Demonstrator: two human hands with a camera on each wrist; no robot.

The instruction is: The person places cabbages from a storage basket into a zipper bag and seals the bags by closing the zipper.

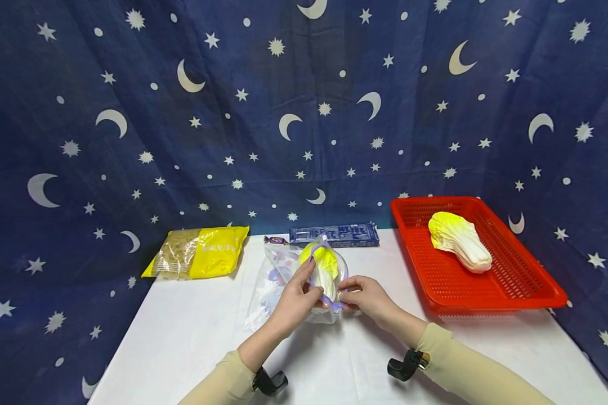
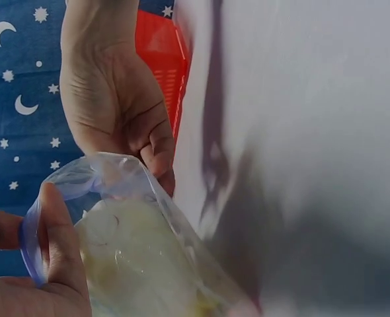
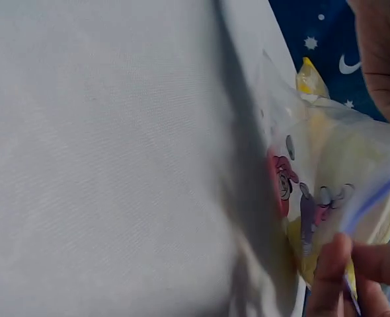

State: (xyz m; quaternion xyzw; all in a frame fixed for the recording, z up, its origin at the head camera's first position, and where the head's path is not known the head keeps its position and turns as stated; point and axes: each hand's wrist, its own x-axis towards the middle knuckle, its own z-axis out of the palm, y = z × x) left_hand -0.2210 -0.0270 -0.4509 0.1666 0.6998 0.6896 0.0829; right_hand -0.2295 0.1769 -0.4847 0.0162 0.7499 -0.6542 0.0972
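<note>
Blue star-and-moon cloth [image 1: 243,163] behind a white counter [image 1: 192,326]. Left grip [image 1: 298,298]: nearly closed, thumb and fingers pinching the clear bag [image 1: 263,306] by its purple rim [image 3: 373,201]. Right grip [image 1: 369,298]: fingertips together on that rim's other side. Cabbage [image 1: 326,271] inside the bag, between and just beyond the 2 grips. Red basket [image 1: 496,305] right of the right grip. Bag probably light, limp, slippery; best held at the firmer rim, 1 grip per side. Cabbage likely light, firmer than the bag.

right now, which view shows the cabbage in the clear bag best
Head view: the cabbage shows its yellow top and white stalk. Left wrist shows it pale and cropped; right wrist, hazily through the printed bag.
</note>
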